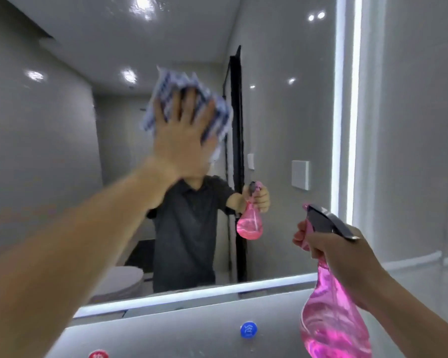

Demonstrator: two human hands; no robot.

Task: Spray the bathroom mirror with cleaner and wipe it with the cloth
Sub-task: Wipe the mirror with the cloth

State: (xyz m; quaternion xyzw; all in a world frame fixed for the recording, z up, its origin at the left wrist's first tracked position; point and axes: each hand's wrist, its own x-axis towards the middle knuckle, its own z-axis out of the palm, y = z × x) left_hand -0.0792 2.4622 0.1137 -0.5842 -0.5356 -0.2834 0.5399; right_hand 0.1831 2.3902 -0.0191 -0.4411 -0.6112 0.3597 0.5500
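The bathroom mirror (pixel 282 112) fills most of the view, edged by lit strips along its right and bottom sides. My left hand (pixel 181 135) presses a blue-and-white checked cloth (pixel 217 117) flat against the glass near the middle, fingers spread; both are blurred. My right hand (pixel 331 251) grips the neck of a pink translucent spray bottle (pixel 331 319) with a dark trigger head, held upright at the lower right, away from the glass. The mirror reflects a person in a dark shirt holding the same bottle.
Below the mirror runs a grey wall panel (pixel 181 329) with a blue round tap marker (pixel 248 329) and a red one (pixel 98 354) at the bottom edge. A grey wall (pixel 411 125) stands right of the mirror. A toilet and dark door frame appear only in reflection.
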